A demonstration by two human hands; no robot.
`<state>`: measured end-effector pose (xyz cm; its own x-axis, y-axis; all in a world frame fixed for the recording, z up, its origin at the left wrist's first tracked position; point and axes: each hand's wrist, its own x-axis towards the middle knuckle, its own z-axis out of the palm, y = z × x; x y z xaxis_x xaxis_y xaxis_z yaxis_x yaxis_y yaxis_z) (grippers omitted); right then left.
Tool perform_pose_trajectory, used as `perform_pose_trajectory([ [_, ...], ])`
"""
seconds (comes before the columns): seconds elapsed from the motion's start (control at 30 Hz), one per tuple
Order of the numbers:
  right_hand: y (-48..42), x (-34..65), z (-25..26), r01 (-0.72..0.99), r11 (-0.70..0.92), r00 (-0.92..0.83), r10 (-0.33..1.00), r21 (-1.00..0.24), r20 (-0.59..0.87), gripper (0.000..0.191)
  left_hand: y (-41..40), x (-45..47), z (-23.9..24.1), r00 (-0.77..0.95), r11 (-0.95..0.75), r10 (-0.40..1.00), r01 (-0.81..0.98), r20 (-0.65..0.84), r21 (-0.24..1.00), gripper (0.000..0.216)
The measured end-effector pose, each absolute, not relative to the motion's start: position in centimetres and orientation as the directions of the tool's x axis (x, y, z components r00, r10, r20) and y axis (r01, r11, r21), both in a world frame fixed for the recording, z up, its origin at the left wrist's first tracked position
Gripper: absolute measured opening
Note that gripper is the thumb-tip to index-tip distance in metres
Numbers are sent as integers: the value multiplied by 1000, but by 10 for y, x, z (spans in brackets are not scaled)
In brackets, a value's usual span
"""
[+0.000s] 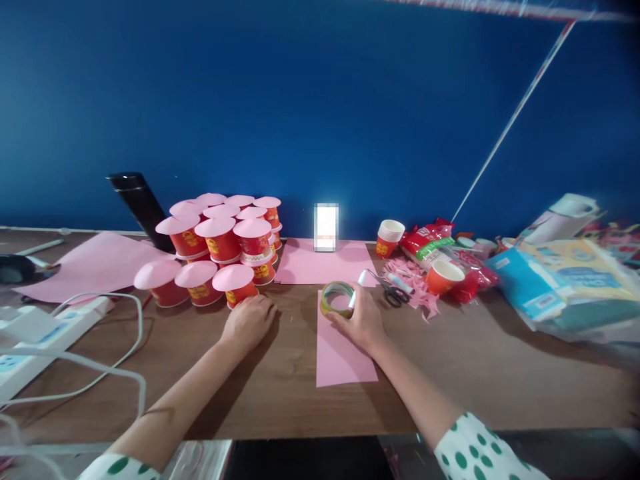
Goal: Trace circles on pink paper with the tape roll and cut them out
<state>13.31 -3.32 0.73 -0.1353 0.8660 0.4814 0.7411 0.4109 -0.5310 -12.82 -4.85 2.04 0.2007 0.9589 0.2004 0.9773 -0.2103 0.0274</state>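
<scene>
My right hand (364,320) grips a roll of tape (327,308) with a greenish-yellow rim, tilted over a narrow pink paper sheet (345,360). A slim white pen-like stick (356,290) is also in that hand, beside the roll. My left hand (251,323) rests palm down on the table, loosely bent and holding nothing I can see. It lies just in front of a red paper cup (241,295) topped with a pink paper cone (233,277); whether they touch is hidden. Several more red cups with pink cones (220,228) are grouped and stacked behind it.
A bright phone-like screen (327,228) stands on larger pink sheets (300,263). To the right are stacked cups (389,237), scissors (395,293), pink scraps (424,300), an orange-red cup (443,277) and plastic packs (560,280). A black bottle (140,207) and power strip (55,340) are left.
</scene>
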Motion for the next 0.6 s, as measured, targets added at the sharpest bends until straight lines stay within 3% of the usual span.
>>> perform_pose_trajectory([
  [0.2, -33, 131, 7, 741, 395, -113, 870, -542, 480, 67, -61, -110, 25, 248, -268, 941, 962, 229, 59, 35],
  [0.4, -35, 130, 10, 740, 401, -120, 869, -541, 480, 62, -60, -45, 30, 202, -391, 891, 797, 407, 460, 23],
  [0.53, -33, 131, 7, 759, 378, -104, 874, -531, 474, 67, -41, -22, 18, -56, -340, 851, 699, 522, 629, 31],
  [0.6, -33, 131, 6, 757, 373, -95, 875, -536, 474, 69, -34, -21, 8, -84, -342, 847, 670, 525, 659, 31],
])
